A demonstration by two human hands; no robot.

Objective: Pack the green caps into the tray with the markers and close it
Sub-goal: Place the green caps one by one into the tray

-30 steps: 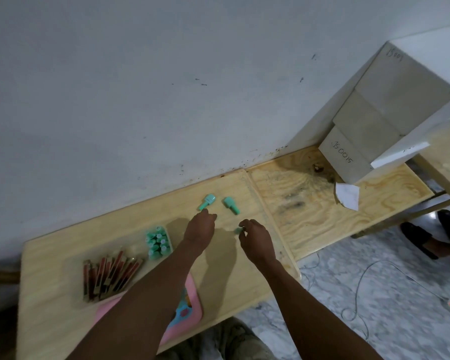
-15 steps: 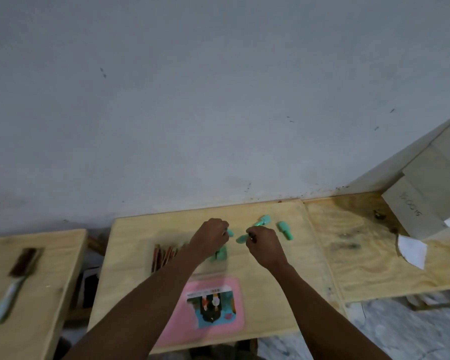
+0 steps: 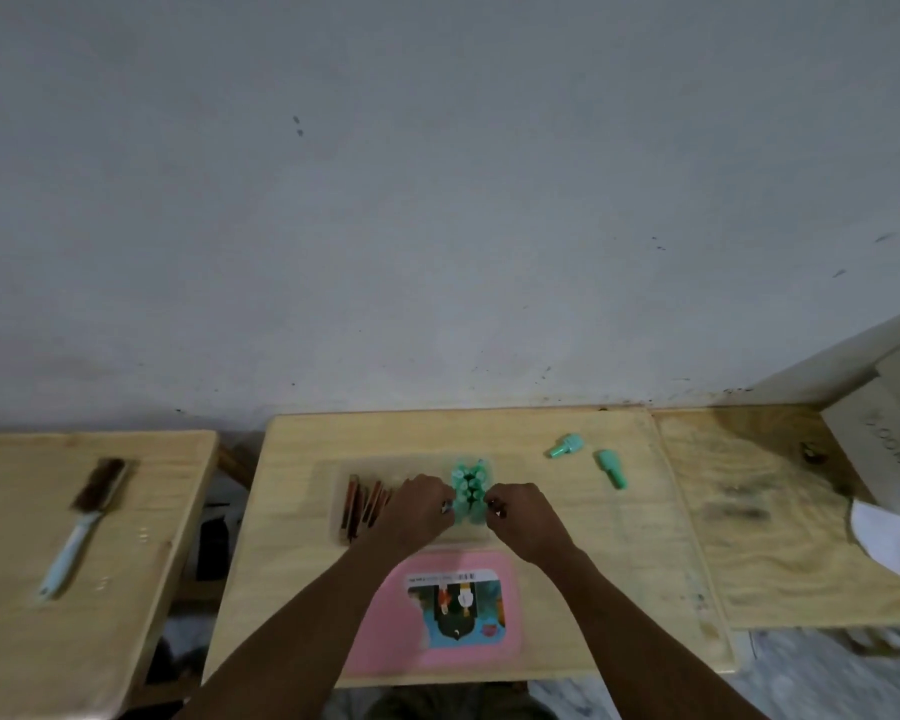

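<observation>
Pressing in from both sides, the left hand and the right hand meet at the green caps, which stand upright in a tight block at the right end of the clear tray. The fingers of both hands are curled narrow, with the tips at the flanks of the block. I cannot tell if a cap is pinched between them, because the knuckles hide it. I judge that two hands are used so the block holds together while one more cap goes in.

The markers lie side by side in the left part of the tray, beside the caps, so each sort has its own room. The tray sits in the middle of the bench. The first loose cap and the second loose cap lie on their sides toward the far right corner of the bench, well apart from the tray, so the packing is not yet finished. The pink lid lies flat at the near edge, just in front of the tray, probably placed there to be ready for closing.
</observation>
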